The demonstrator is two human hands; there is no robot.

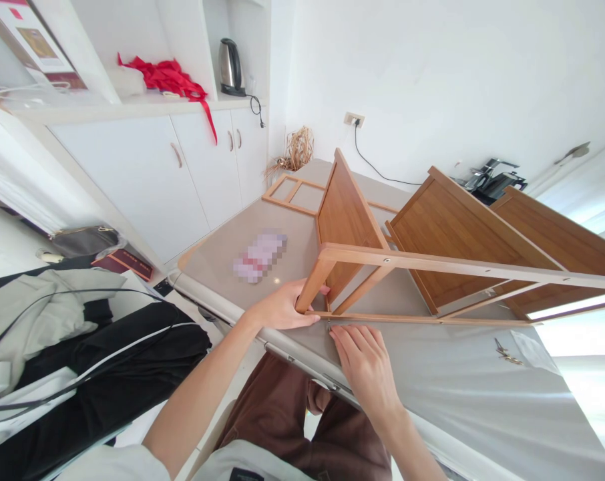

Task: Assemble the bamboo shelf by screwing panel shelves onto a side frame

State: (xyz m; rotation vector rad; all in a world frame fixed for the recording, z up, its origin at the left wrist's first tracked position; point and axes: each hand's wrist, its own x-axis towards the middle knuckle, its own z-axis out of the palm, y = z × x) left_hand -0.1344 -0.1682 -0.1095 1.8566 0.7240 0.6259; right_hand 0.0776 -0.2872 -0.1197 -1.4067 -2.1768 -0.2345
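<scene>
A wooden shelf (405, 259) with several flat boards lies on its side on the table. My left hand (285, 306) is closed around the shelf's near corner, where a short end bar (315, 284) meets the lower rail (382, 318). Just right of it, my right hand (362, 351) pinches a small metal screw (329, 325) against the outer side of that lower rail. The screw's tip is hidden at the wood. Several loose screws (507, 352) lie farther right, beside a small clear plastic bag (535, 351).
A blurred pinkish packet (260, 257) lies on the grey tabletop (217, 254) to the left. Dried plants (300, 148) and a black appliance (497, 180) stand behind. Clothes (132, 354) and cables are piled at left. A kettle (231, 67) and red ribbon (169, 75) sit on the cabinet.
</scene>
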